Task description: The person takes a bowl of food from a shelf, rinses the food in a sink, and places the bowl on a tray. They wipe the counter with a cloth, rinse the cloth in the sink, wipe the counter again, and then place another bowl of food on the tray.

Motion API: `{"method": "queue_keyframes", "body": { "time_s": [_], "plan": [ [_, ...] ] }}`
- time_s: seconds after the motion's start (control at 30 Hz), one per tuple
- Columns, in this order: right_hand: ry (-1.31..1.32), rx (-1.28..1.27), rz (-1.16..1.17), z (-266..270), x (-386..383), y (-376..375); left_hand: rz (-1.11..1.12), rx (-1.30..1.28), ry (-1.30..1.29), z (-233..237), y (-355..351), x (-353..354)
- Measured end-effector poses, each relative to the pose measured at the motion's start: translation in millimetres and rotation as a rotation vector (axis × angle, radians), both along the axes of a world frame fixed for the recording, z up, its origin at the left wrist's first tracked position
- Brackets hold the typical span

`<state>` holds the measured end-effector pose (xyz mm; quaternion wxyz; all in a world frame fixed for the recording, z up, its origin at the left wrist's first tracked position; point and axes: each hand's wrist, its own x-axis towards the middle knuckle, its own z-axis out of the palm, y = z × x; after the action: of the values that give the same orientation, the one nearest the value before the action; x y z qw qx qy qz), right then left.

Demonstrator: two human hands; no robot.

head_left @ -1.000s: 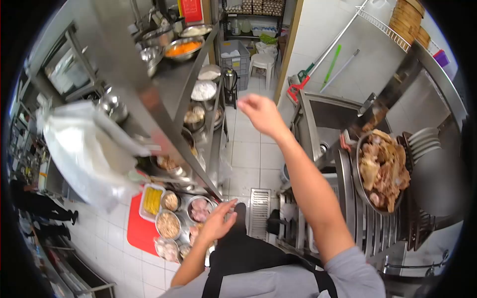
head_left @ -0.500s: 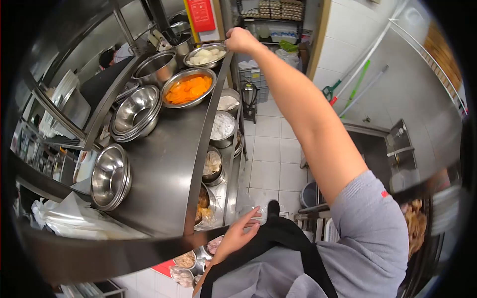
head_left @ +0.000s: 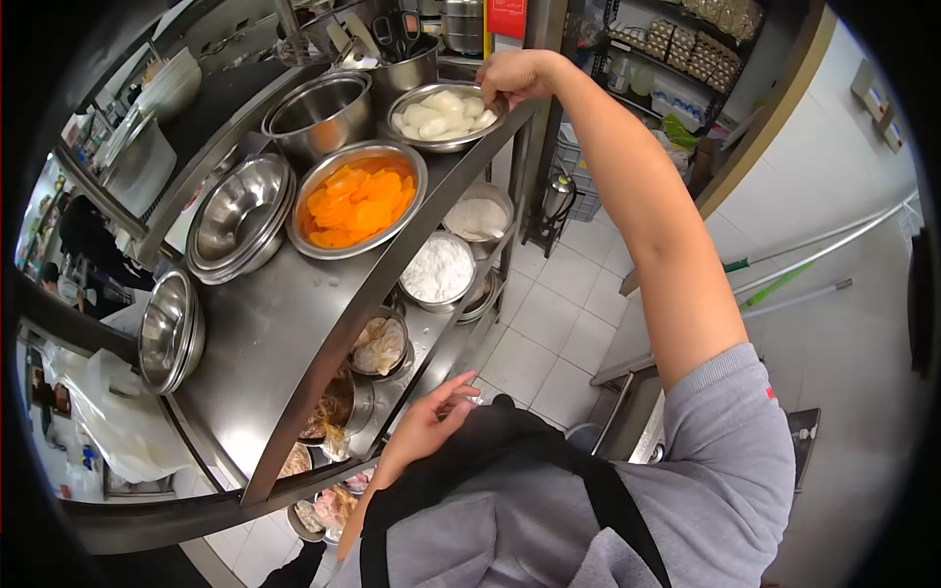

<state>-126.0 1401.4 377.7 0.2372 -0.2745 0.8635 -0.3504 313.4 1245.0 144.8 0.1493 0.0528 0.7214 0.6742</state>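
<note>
At the far end of the steel counter, my right hand [head_left: 517, 76] is closed at the rim of a metal bowl [head_left: 400, 125] holding pale white slices. Its fingertips are partly hidden behind the rim. Beside that bowl, nearer to me, stands another metal bowl [head_left: 416, 208] of orange slices in liquid. Low in front of my apron, my left hand [head_left: 429, 423] hovers with its fingers apart and nothing in it. The shelf edge [head_left: 323, 382] is just to its left.
Stacked metal bowls [head_left: 240, 211] and a deep pot [head_left: 319, 113] stand on the counter [head_left: 265, 323]. A lower shelf carries a bowl of white powder [head_left: 437, 269] and other food containers. A black flask [head_left: 559, 199] is on the tiled floor. Egg trays [head_left: 676, 44] fill a rack behind.
My view has moved closer to the counter's far end and turned. My right hand stays at the white-slice bowl's rim, its fingers now bent down there. My left hand remains low and open.
</note>
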Motion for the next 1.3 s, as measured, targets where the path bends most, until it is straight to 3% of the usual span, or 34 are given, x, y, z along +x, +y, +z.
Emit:
{"method": "queue_keyframes", "body": {
  "time_s": [0.27,0.47,0.77,0.83,0.9,0.97,1.03,1.1,1.17,1.3],
  "plan": [
    [0.037,-0.158,-0.023,-3.1,19.1,6.0,0.029,-0.08,0.044,-0.8,3.0,-22.0],
    [0.012,-0.259,-0.07,1.9,16.7,12.8,0.059,0.003,-0.014,-2.5,-1.2,-27.7],
    [0.038,-0.383,-0.086,49.8,39.3,67.0,-0.094,0.043,-0.002,13.6,2.8,-62.3],
    [-0.002,-0.384,-0.155,54.9,66.4,89.6,-0.15,0.065,0.147,25.6,12.9,-84.0],
    [-0.014,-0.34,-0.219,53.0,89.1,118.5,-0.18,0.233,0.233,31.0,31.0,-116.3],
    [-0.041,-0.352,-0.275,39.4,108.2,154.0,-0.189,0.496,0.159,57.1,62.8,-149.5],
    [0.058,-0.207,-0.308,26.8,136.0,189.4,-0.174,0.695,0.097,86.8,105.2,-176.1],
    [0.05,-0.267,-0.437,12.7,172.7,223.8,-0.256,0.877,-0.017,97.7,144.2,-206.1],
    [0.059,-0.242,-0.518,-7.7,199.0,267.1,-0.298,0.979,-0.104,100.1,187.7,-222.8],
    [0.09,-0.155,-0.792,-39.1,274.3,340.6,-0.424,0.943,-0.277,73.1,282.7,-226.8]
  ]
}}
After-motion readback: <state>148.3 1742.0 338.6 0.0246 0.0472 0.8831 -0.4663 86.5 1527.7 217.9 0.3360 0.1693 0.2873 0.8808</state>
